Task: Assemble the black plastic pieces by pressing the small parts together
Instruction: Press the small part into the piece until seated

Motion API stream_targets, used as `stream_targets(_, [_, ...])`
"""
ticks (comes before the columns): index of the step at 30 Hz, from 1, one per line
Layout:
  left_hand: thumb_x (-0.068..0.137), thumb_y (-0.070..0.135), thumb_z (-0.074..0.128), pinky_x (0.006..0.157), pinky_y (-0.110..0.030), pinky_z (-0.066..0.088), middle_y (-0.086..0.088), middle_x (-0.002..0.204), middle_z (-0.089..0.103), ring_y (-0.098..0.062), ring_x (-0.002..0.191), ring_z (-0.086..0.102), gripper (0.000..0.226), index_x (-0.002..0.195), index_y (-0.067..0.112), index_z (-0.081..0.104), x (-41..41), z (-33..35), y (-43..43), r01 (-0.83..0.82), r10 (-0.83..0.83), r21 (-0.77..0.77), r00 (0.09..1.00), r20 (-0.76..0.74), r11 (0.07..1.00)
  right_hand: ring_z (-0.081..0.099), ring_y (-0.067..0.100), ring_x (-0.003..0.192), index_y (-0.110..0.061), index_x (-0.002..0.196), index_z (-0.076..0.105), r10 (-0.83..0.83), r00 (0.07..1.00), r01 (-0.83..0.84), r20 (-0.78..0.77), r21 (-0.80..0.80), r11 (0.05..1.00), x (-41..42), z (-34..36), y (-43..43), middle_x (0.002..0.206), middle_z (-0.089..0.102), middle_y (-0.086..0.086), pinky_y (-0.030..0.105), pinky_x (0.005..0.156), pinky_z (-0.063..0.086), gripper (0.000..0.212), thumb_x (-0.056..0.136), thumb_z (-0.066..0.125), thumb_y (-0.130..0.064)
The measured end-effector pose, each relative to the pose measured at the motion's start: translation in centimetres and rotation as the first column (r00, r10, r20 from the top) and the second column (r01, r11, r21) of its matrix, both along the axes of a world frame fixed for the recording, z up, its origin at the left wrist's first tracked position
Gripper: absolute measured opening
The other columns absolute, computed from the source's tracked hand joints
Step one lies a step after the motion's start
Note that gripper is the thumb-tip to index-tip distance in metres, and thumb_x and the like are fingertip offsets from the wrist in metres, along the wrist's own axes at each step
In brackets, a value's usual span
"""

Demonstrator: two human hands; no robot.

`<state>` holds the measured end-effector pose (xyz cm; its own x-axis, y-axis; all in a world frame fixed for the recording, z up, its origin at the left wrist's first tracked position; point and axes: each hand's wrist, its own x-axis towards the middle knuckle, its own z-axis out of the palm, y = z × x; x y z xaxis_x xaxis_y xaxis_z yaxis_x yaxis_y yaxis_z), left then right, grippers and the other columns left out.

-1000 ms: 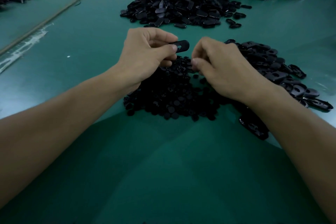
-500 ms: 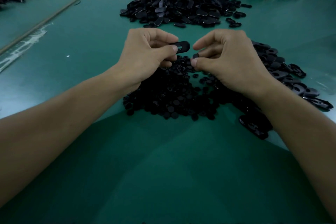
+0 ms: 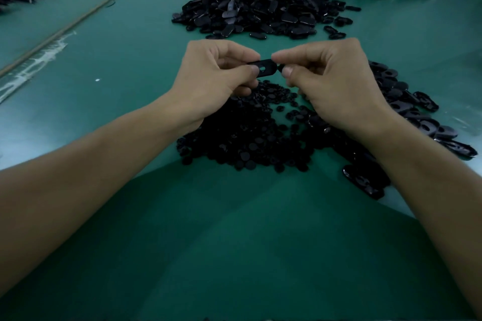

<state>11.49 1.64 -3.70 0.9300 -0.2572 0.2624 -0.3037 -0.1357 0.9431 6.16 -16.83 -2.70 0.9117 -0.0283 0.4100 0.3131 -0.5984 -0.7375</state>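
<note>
Held in the air between both hands, above the loose studs [image 3: 247, 143] on the worktop [image 3: 234, 242]: one oval [image 3: 264, 68], hole facing up, pinched at its left end between thumb and forefinger of the left hand [image 3: 216, 78], thumb tip just beside the hole. Pinched in the fingers [image 3: 288, 72] of the right hand [image 3: 331, 81], right at the oval's other end: a stud [image 3: 281, 69], mostly hidden, so impossible to tell whether touching the oval or just short of it. Likely the seating step. Keep the left pinch off the hole, leaving room for the stud. Line the stud up square over the hole before any force; tilted, likely to jam or skip off into the heap below. Press straight through with the thumb pad, forefinger backing the oval from behind. Feel for the snap and check for flush by touch rather than by eye in this dim light.
</note>
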Motion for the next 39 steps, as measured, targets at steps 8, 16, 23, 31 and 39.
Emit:
stream_targets(8, [0.086, 0.002, 0.075, 0.07, -0.024, 0.059, -0.001, 0.081, 0.077, -0.017, 0.076, 0.076, 0.018, 0.092, 0.019, 0.073, -0.9, 0.2, -0.5, 0.043, -0.052, 0.068, 0.991, 0.127, 0.997, 0.068, -0.002, 0.072, -0.026, 0.088, 0.07, -0.029, 0.999, 0.03, 0.032, -0.028, 0.999, -0.3, 0.4, 0.5, 0.076, 0.07, -0.012, 0.015, 0.072, 0.054, 0.011, 0.089, 0.074, -0.016])
stream_targets(16, [0.085, 0.004, 0.077, 0.072, -0.026, 0.06, 0.003, 0.081, 0.078, -0.016, 0.077, 0.076, 0.019, 0.096, 0.019, 0.074, -1.1, 0.1, -0.7, 0.046, -0.063, 0.095, 0.981, 0.181, 0.994, 0.065, -0.001, 0.072, -0.027, 0.088, 0.07, -0.061, 0.998, 0.062, 0.034, -0.028, 0.998, -0.2, 0.3, 0.9, 0.077, 0.069, -0.013, 0.016, 0.071, 0.054, 0.012, 0.091, 0.071, -0.015])
stream_targets(23, [0.085, 0.003, 0.076, 0.072, -0.025, 0.06, 0.005, 0.081, 0.077, -0.013, 0.078, 0.075, 0.021, 0.094, 0.021, 0.073, -1.2, 0.1, -0.8, 0.05, -0.067, 0.091, 0.978, 0.197, 0.995, 0.066, -0.001, 0.072, -0.03, 0.084, 0.066, -0.071, 0.997, 0.071, 0.012, -0.008, 0.997, -0.4, 0.4, 1.3, 0.075, 0.068, -0.012, 0.014, 0.07, 0.053, 0.019, 0.092, 0.069, -0.013])
stream_targets(31, [0.083, 0.008, 0.079, 0.081, -0.031, 0.06, 0.005, 0.087, 0.076, -0.009, 0.082, 0.074, 0.022, 0.093, 0.026, 0.071, -1.3, 0.0, -0.8, 0.025, -0.062, 0.162, 0.971, 0.231, 0.986, 0.067, 0.001, 0.069, -0.032, 0.081, 0.059, -0.112, 0.994, 0.112, 0.007, 0.029, 0.993, -0.6, 0.2, 1.5, 0.076, 0.069, -0.008, 0.017, 0.064, 0.052, 0.024, 0.088, 0.076, -0.016])
stream_targets(39, [0.088, 0.008, 0.072, 0.08, -0.022, 0.058, 0.01, 0.089, 0.073, -0.002, 0.081, 0.071, 0.017, 0.103, 0.014, 0.072, -1.6, 0.1, -0.6, -0.109, -0.021, 0.299, 0.916, 0.4, 0.948, 0.071, 0.006, 0.068, -0.029, 0.082, 0.059, -0.043, 0.999, 0.043, 0.011, 0.028, 0.999, -0.7, 0.1, 2.0, 0.077, 0.072, -0.003, 0.027, 0.067, 0.061, 0.032, 0.09, 0.063, 0.002])
